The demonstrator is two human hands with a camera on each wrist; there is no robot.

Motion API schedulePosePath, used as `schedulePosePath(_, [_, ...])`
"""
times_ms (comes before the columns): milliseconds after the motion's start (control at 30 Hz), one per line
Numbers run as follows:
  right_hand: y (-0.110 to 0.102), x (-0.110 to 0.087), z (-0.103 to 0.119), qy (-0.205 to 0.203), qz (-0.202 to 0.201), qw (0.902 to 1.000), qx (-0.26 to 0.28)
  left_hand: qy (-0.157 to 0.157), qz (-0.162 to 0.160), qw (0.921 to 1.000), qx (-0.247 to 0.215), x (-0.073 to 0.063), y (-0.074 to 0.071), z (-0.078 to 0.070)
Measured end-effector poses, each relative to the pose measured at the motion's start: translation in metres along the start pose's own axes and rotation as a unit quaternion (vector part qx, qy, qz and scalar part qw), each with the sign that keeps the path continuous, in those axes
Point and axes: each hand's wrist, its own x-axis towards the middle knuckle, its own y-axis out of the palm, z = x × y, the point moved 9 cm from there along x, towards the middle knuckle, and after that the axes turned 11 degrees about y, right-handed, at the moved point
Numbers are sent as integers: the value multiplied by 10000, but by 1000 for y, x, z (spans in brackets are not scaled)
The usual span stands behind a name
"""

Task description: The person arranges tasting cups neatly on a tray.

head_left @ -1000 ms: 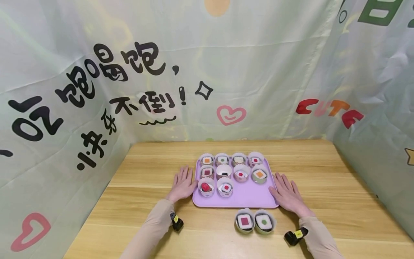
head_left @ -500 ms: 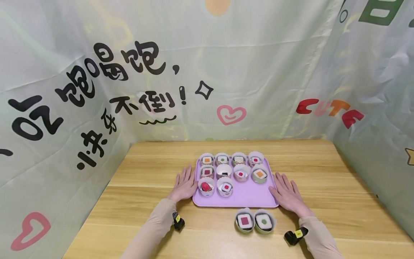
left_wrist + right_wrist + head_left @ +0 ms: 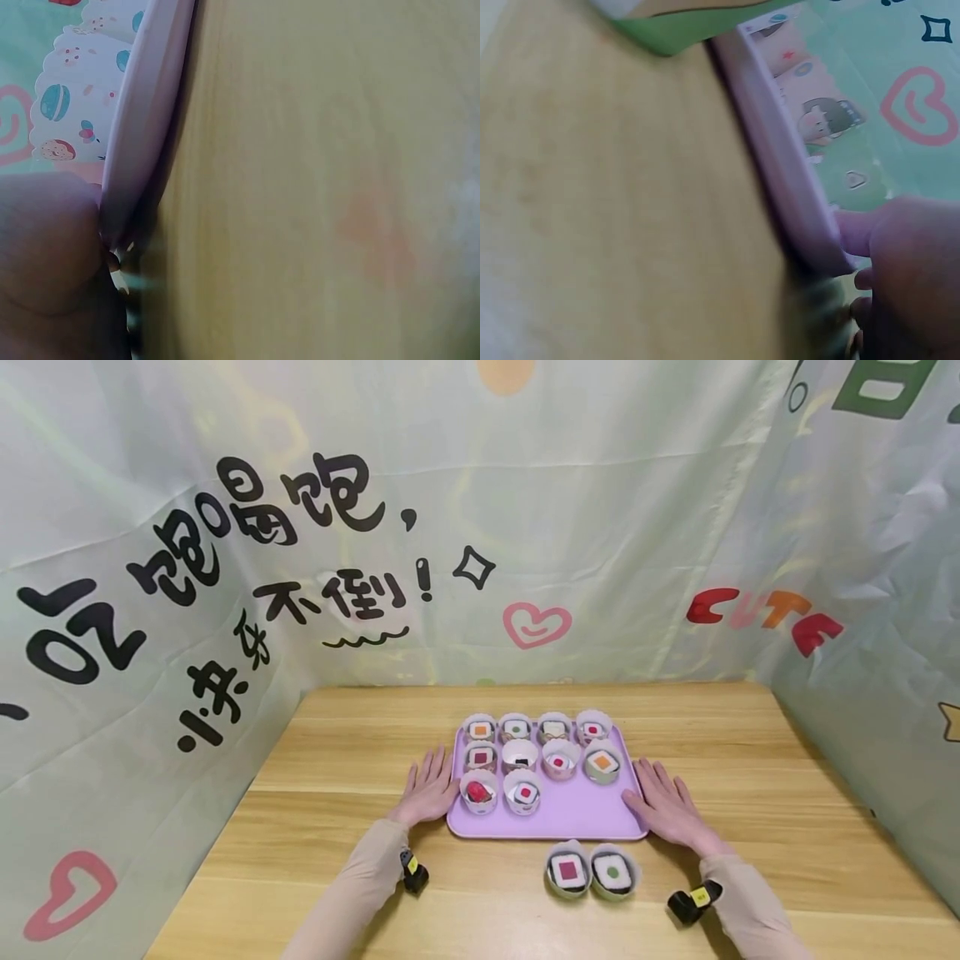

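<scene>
My left hand (image 3: 424, 792) lies flat on the table with its fingers straight, thumb at the left rim of a lilac tray (image 3: 581, 817). On the other side, my right hand (image 3: 670, 806) rests with straight fingers and its thumb (image 3: 855, 231) reaching over the tray's rim. Several scalloped paper cups stand on the tray in rows, holding small sushi-like pieces. A red strawberry-like piece fills one cup (image 3: 478, 792) by my left hand. A green cup (image 3: 603, 764) with an orange-centred piece stands near my right hand.
In front of the tray, two green cups stand side by side on the wooden table (image 3: 360, 722): one with a purple-centred piece (image 3: 567, 870), one with a green-centred piece (image 3: 612, 873). A printed cloth (image 3: 600, 527) hangs around the back and sides.
My left hand has shifted slightly right, closer along the tray's edge. My right wrist has edged a little to the right. The tray and cups stay in place.
</scene>
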Motion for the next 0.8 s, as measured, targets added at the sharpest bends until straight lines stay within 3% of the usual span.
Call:
schedulePosePath(133, [-10, 2, 3, -73, -98, 9999, 100, 7, -5, 10000, -8, 0, -1, -2])
schedulePosePath(467, [-46, -6, 29, -262, -678, 9958, -550, 35, 7, 10000, -28, 1, 1, 1])
schedulePosePath(800, [-59, -26, 85, -1208, -1229, 9821, -755, -7, 59, 10000, -8, 4, 7, 9])
